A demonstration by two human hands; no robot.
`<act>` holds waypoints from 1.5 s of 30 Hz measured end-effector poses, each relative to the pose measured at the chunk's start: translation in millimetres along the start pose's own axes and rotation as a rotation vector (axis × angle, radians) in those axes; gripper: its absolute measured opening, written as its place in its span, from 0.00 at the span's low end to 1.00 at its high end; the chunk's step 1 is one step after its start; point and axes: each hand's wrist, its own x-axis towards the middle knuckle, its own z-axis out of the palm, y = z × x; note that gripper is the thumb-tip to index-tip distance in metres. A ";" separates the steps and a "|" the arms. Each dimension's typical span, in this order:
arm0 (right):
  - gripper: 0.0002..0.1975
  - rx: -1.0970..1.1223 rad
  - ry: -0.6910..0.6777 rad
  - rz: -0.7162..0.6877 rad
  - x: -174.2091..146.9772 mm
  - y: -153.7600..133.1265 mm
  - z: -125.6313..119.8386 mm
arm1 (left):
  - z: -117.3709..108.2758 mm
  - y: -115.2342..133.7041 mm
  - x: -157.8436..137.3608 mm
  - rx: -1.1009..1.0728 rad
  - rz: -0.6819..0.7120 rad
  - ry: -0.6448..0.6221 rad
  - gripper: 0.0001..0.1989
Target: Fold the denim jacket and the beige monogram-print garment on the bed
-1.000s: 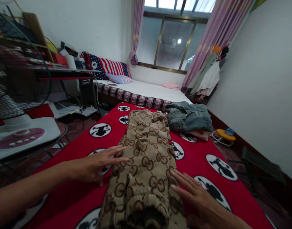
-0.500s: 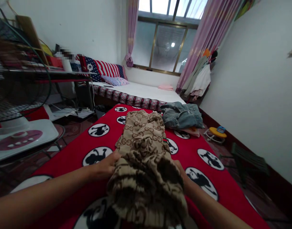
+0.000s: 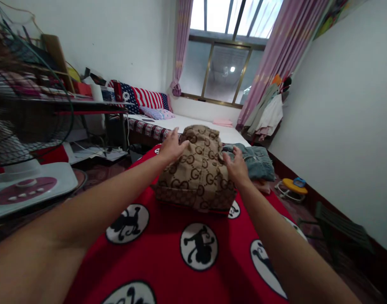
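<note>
A beige garment (image 3: 199,169) with a brown letter pattern lies in front of me, puffed up in the middle, its banded lower edge towards me. A buttoned strip runs down it. My left hand (image 3: 173,147) is at its upper left edge with the fingers spread. At its right side my right hand (image 3: 236,166) is also open, fingers apart. Neither hand grips the cloth; whether the fingertips touch it is hard to tell. Beneath lies a red blanket (image 3: 163,245) with white circles and black figures. Folded denim clothing (image 3: 258,162) sits just beyond my right hand.
A fan (image 3: 25,109) on a white base and a cluttered desk (image 3: 98,102) stand at the left. Behind is a bed (image 3: 193,124) with pillows, under a window. To the right are a yellow-seated stool (image 3: 294,185), a dark folding stool (image 3: 342,223) and hanging clothes (image 3: 271,112).
The garment, earlier stretched lengthwise and gripped at its near end, is now turned over farther away, its near edge flat. Both hands have moved forward and let go.
</note>
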 end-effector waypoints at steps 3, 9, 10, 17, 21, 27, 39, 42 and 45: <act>0.25 -0.286 -0.231 -0.108 -33.1 24.2 47.2 | 55.9 -22.0 -32.4 0.302 0.164 -0.348 0.30; 0.26 -0.380 -0.329 -0.005 -81.9 68.6 92.2 | 111.4 -70.7 -82.4 0.374 0.052 -0.616 0.31; 0.25 -0.359 -0.309 -0.013 -80.9 71.5 92.6 | 111.7 -72.4 -81.3 0.370 0.052 -0.618 0.31; 0.22 -0.209 -0.195 -0.095 -79.5 82.9 89.3 | 103.1 -63.2 -78.2 0.366 0.030 -0.612 0.31; 0.22 -0.273 -0.187 -0.091 -97.0 83.2 84.4 | 100.0 -59.8 -87.1 0.347 0.007 -0.561 0.29; 0.26 -0.278 -0.189 -0.074 -121.4 87.1 72.1 | 90.2 -51.2 -105.4 0.305 0.015 -0.367 0.24; 0.23 0.097 0.217 -0.049 -127.0 86.9 55.1 | 68.1 -51.2 -151.9 0.230 0.199 0.059 0.17; 0.20 0.111 0.282 -0.097 -128.8 85.6 48.6 | 62.3 -51.9 -152.9 0.297 0.065 0.225 0.17; 0.19 0.086 0.256 -0.152 -129.8 84.8 48.3 | 61.6 -59.2 -151.3 0.298 -0.172 0.319 0.24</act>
